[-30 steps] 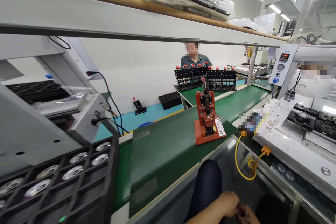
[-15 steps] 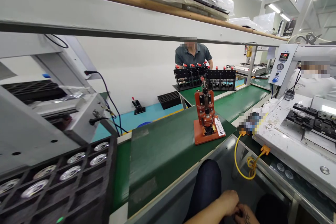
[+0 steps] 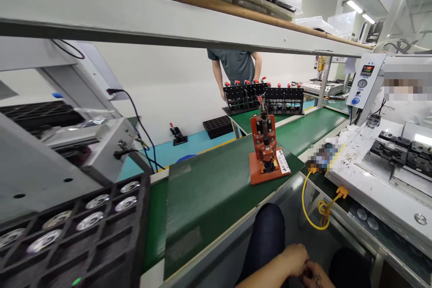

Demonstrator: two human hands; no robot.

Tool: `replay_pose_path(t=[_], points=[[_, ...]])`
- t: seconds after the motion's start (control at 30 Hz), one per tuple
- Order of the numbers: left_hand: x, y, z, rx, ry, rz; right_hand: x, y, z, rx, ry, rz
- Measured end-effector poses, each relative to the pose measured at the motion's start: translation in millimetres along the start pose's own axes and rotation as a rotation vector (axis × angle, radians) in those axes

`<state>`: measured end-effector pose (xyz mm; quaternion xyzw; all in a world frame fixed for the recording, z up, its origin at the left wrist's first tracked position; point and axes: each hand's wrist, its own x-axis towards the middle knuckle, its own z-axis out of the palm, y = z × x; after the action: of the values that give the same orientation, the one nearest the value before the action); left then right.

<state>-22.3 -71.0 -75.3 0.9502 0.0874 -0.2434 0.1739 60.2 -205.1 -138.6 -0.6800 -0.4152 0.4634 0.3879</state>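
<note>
Across the line, the person in the grey shirt (image 3: 235, 64) has stood up since a second ago, so the shelf beam now hides everything above the chest. Both hands remain low in the lap, below the counter edge: the left hand (image 3: 293, 260) is curled against the right hand (image 3: 315, 275), fingers meeting; what they pinch, if anything, cannot be told. An orange fixture (image 3: 266, 153) stands upright on the green conveyor belt (image 3: 209, 193), well apart from the hands. A black tray (image 3: 77, 229) of metal discs sits at left.
</note>
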Motion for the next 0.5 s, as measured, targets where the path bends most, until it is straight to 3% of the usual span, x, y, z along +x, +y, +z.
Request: replay_pose_path(t=[0.17, 0.27, 0.37, 0.5], points=[[-6, 1, -8.8, 0.001, -0.012, 0.025, -3, 2, -4, -0.008, 0.064, 0.046], [2, -3, -21.4, -0.024, -0.003, 0.029, -11, 6, -18, -0.033, 0.120, 0.081], [27, -8, -37.9, -0.072, 0.030, 0.024, -27, 18, -47, -0.078, 0.274, 0.137], [71, -8, -49.8, -0.149, 0.083, 0.057, -59, 39, -99, -0.283, 0.604, 0.203]])
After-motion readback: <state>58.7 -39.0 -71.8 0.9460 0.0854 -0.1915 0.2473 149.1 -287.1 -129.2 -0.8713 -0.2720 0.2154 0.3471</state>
